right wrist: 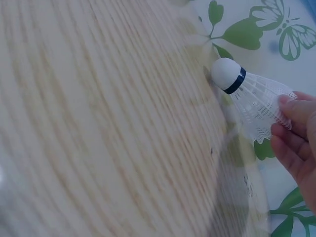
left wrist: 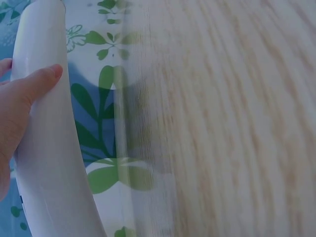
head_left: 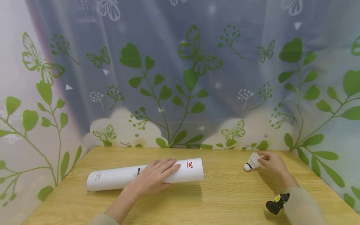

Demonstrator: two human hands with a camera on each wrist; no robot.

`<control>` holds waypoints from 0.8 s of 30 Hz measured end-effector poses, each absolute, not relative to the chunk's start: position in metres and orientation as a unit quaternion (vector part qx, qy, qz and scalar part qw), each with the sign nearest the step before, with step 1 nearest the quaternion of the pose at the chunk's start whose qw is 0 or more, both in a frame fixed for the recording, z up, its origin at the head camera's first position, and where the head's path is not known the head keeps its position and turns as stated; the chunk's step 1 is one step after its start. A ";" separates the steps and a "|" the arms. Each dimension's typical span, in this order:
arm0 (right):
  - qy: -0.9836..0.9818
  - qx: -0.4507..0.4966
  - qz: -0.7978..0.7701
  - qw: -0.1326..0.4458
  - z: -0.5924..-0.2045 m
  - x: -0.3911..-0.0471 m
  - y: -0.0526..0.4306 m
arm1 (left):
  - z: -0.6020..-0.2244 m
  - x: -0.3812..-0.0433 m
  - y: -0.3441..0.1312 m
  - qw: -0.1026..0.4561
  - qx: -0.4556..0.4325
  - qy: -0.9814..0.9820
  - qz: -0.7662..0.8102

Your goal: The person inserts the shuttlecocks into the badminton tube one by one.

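Note:
A white shuttlecock tube (head_left: 121, 177) with a red logo near its right end lies across the left half of the table. My left hand (head_left: 154, 176) grips it around the middle, fingers over the top and thumb (left wrist: 47, 76) along the near side. Over on the right, my right hand (head_left: 272, 164) pinches a white shuttlecock (head_left: 253, 161) by the edge of its skirt between thumb and fingers. The shuttlecock's rounded cork (right wrist: 226, 74), ringed by a dark band, points left and down, close to the tabletop.
The wood-grain table (head_left: 225, 200) ends at a curtain (head_left: 239, 78) printed with green leaves and butterflies. A black strap piece with a yellow-green tag (head_left: 277, 201) sits at the right sleeve's cuff.

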State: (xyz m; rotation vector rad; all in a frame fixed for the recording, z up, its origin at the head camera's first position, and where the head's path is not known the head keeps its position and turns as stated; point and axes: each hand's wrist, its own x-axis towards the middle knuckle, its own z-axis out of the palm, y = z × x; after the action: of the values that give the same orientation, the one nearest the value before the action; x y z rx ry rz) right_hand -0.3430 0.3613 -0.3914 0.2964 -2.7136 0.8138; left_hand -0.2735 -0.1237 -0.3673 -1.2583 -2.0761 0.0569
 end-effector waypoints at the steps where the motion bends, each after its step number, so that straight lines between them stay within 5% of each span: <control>1: -0.941 0.097 0.290 0.145 -0.391 -0.341 0.360 | -0.367 -0.273 -0.124 0.349 -0.484 -0.802 0.022; 24: -0.898 0.137 0.377 0.181 -0.372 -0.297 0.306 | -0.368 -0.273 -0.122 0.350 -0.483 -0.802 0.026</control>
State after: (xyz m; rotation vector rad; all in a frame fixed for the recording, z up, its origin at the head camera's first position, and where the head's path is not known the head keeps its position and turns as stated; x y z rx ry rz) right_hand -0.2971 0.3057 -0.3717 0.3857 -2.5378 1.0636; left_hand -0.2734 -0.1217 -0.3676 -1.2518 -2.0776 0.0673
